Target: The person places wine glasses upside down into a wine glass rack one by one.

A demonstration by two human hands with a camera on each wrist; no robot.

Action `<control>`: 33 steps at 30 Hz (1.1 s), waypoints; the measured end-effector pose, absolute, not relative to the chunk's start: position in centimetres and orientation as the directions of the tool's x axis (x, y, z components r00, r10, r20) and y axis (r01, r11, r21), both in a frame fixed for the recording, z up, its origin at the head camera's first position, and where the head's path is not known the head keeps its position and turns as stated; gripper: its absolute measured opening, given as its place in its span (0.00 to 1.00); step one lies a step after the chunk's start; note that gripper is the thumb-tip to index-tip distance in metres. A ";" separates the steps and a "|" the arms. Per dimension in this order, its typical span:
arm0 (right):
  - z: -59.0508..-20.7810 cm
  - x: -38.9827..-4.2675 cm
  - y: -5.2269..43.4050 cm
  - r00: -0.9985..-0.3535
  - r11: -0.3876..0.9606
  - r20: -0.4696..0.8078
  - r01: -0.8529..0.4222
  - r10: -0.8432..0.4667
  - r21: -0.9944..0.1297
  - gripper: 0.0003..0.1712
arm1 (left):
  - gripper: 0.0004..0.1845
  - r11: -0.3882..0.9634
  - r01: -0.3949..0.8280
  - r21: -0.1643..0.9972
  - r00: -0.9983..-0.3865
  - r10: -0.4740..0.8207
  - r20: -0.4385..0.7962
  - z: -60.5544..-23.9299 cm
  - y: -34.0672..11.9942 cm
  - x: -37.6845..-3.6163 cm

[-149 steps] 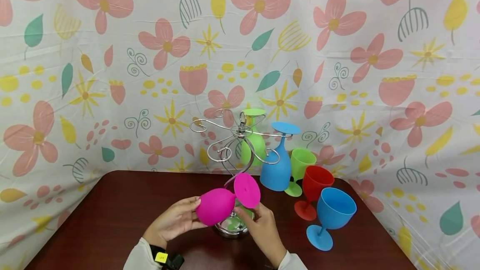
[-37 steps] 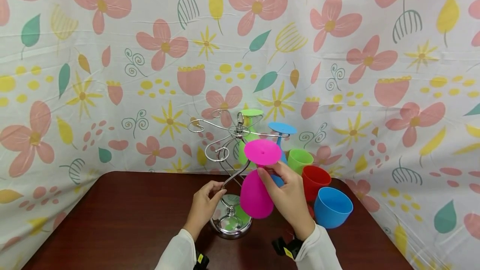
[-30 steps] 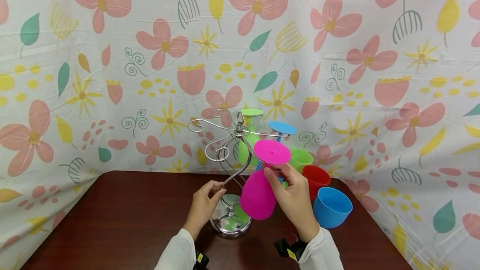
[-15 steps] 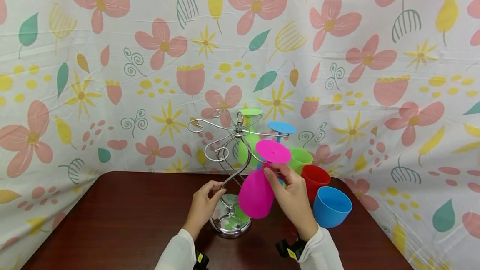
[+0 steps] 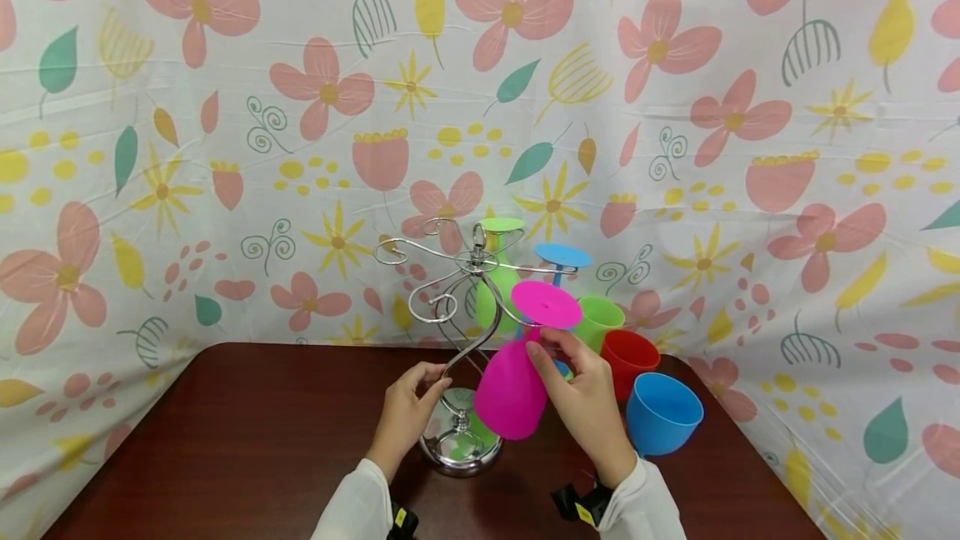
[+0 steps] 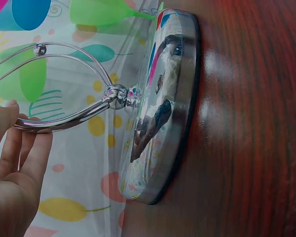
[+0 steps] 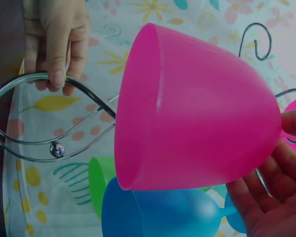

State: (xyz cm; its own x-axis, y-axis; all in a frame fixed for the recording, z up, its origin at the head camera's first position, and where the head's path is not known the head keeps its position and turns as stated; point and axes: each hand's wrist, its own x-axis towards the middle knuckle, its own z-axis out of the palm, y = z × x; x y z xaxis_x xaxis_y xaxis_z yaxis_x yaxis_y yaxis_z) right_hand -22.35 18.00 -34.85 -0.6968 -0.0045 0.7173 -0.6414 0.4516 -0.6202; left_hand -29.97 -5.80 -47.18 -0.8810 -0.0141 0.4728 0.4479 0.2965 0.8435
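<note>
A magenta goblet [image 5: 512, 390] hangs upside down at the front right arm of a chrome wine glass rack [image 5: 477, 261], its foot on top and its bowl tilted. My right hand [image 5: 581, 398] pinches it by the stem, just under the foot. In the right wrist view the goblet's open rim [image 7: 138, 108] faces left. My left hand [image 5: 411, 411] grips the curved metal rod of the rack low down, above the round base [image 5: 461, 452]. The left wrist view shows the thumb and fingers [image 6: 37, 153] pinching that rod.
A green goblet [image 5: 495, 298] and a blue goblet [image 5: 562, 255] hang upside down on the rack behind. Upright on the dark wooden table [image 5: 225, 440], to the right, stand a green goblet [image 5: 602, 319], a red goblet [image 5: 628, 357] and a blue goblet [image 5: 663, 415]. A flowered cloth hangs behind.
Five seconds ago both hands held the magenta goblet tilted before the rack. Since then the left hand has taken the rod, and the right hand has raised the goblet upside down to the rack's arm.
</note>
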 end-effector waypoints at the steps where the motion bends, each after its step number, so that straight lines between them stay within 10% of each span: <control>1: -34.9 -22.3 18.0 -0.697 0.454 0.717 -0.640 -0.005 -0.620 0.17 | 0.08 0.297 0.448 0.843 -0.880 -0.017 0.474 -47.2 -5.8 -29.9; 33: -35.2 -19.9 19.6 -0.625 0.545 0.772 -0.690 -0.116 -0.477 0.29 | 0.17 0.294 0.452 0.842 -0.886 0.036 0.463 -47.0 -5.9 -29.1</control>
State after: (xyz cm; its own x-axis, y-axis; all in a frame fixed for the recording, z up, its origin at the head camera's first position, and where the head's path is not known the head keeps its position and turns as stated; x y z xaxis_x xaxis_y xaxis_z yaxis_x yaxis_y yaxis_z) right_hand -19.88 19.59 -35.20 -0.6252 -0.1162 0.7718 -0.6898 0.5448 -0.4768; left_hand -29.12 -5.87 -46.99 -0.8858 0.0358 0.4627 0.4518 0.2942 0.8422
